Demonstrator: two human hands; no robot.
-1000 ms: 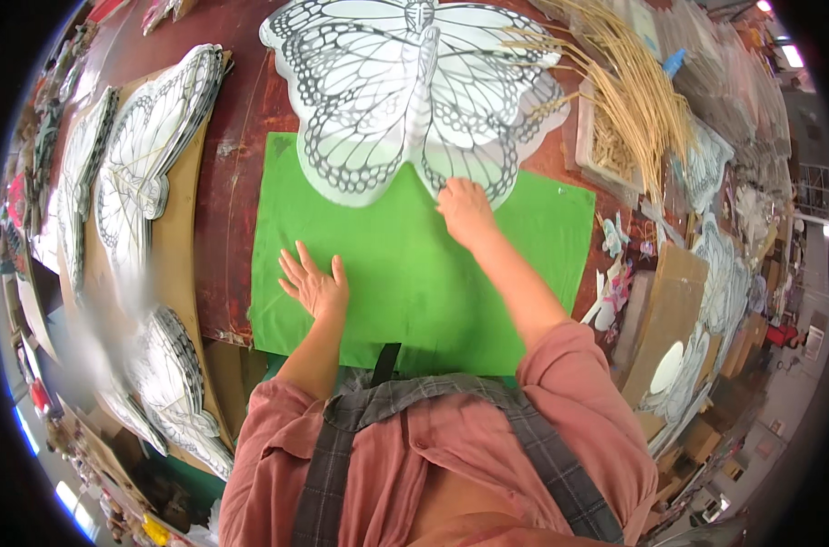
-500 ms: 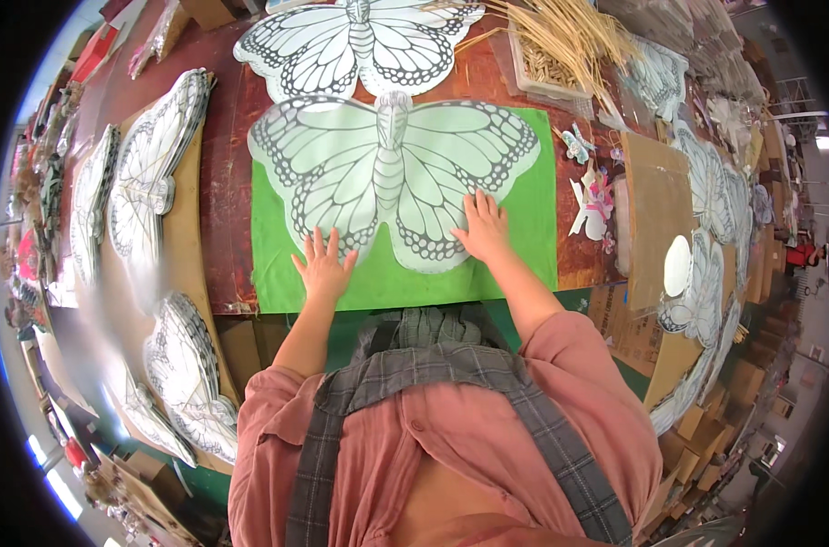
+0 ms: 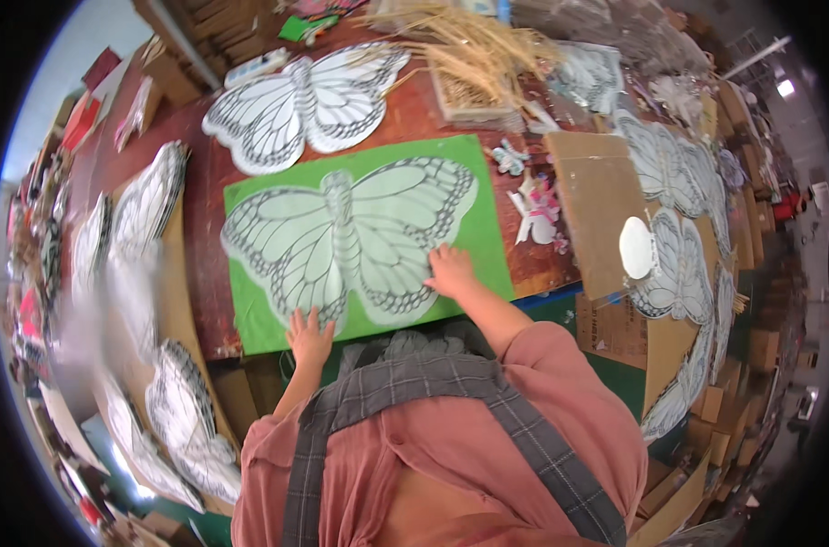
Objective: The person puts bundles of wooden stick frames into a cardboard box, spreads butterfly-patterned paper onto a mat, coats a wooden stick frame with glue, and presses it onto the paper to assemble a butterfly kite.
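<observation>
A large butterfly cutout [image 3: 343, 239], pale with black wing veins, lies flat on a green cloth [image 3: 489, 239] at the table's near edge. My left hand [image 3: 310, 339] is at the lower edge of its left wing, fingers spread and pointing away from me. Over the outer edge of the lower right wing lies my right hand [image 3: 451, 271], its fingers stretched out and holding nothing. Behind the cloth, a second butterfly cutout [image 3: 303, 105] of the same pattern rests on the dark red table [image 3: 196, 273].
Stacks of butterfly cutouts [image 3: 182, 401] lie on boards at my left. To the right are a brown cardboard panel [image 3: 597, 205], a white oval [image 3: 637, 248] and more butterfly cutouts [image 3: 679, 264]. Dry straw [image 3: 469, 55] and small pink-and-white ornaments [image 3: 537, 211] sit farther back.
The view has turned and tilted. The butterfly has shifted toward me and now lies within the cloth's far edge. Both hands have come nearer my body, staying at the lower wings.
</observation>
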